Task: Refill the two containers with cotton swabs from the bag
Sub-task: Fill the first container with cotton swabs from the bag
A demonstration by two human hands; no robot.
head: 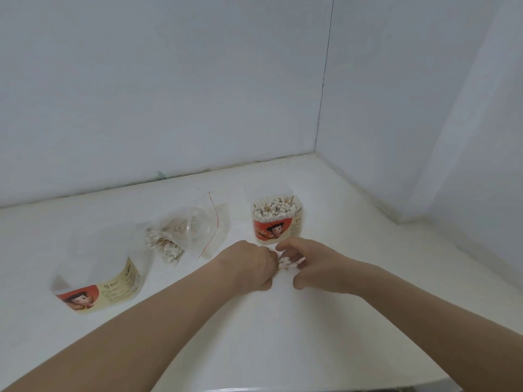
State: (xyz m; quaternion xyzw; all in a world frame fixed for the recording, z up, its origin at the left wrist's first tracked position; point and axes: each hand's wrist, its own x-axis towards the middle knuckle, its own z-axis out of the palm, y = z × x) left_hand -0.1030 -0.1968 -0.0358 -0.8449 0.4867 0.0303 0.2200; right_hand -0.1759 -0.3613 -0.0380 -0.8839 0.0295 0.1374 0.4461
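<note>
A bundle of cotton swabs (pixel 285 263) is held between my two hands just in front of the right container. My left hand (pixel 249 267) grips the sticks in a fist. My right hand (pixel 308 267) curls its fingers round the white tips. The right container (pixel 276 222), clear with a red cartoon label, stands upright and is packed with swabs. The left container (pixel 97 281), same label, looks empty and stands at the left. Between them lies the clear zip bag (pixel 184 232) with loose swabs inside.
All of this sits on a white counter (pixel 325 321) in a corner. White walls close it off at the back and on the right. The counter's front edge runs along the bottom right.
</note>
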